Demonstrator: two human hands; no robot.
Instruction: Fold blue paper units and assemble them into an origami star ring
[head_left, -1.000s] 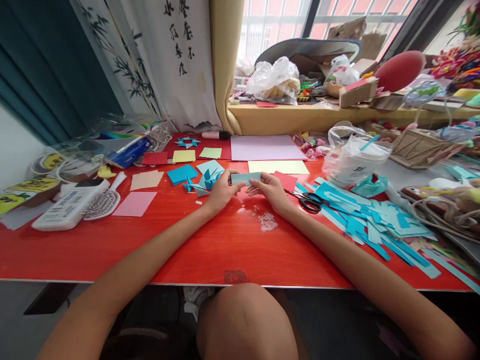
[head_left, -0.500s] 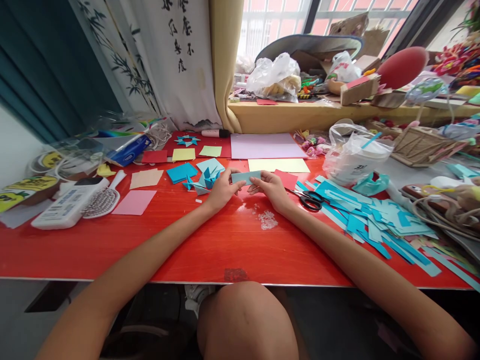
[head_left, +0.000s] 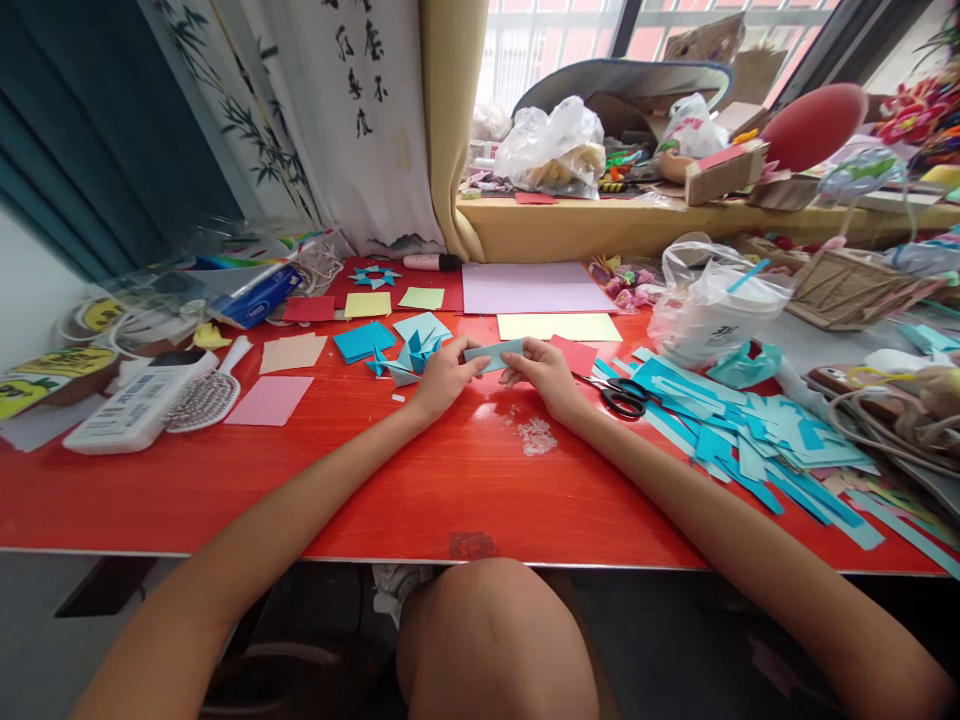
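Note:
A narrow light-blue piece of paper (head_left: 493, 354), seemingly folded, is held level just above the red table. My left hand (head_left: 448, 376) pinches its left end between thumb and fingers. Its right end is gripped the same way by my right hand (head_left: 544, 374). Beside my left hand lie folded blue paper pieces (head_left: 409, 360) with pointed tips, and a stack of blue squares (head_left: 364, 342). Black-handled scissors (head_left: 624, 398) rest to the right of my right hand, close to a red paper square (head_left: 574, 354). Small clear bits (head_left: 536, 436) are scattered below my hands.
Blue paper strips (head_left: 757, 430) pile up on the right, before a white bucket (head_left: 697, 320) in a plastic bag. At left are a hairbrush (head_left: 206, 395), a white box (head_left: 139, 405) and a pink square (head_left: 268, 400). A lilac sheet (head_left: 534, 288) lies behind.
Both hands stay on the light-blue paper, which is now slightly tilted, and my right thumb has shifted a little along it. The camera view has moved slightly.

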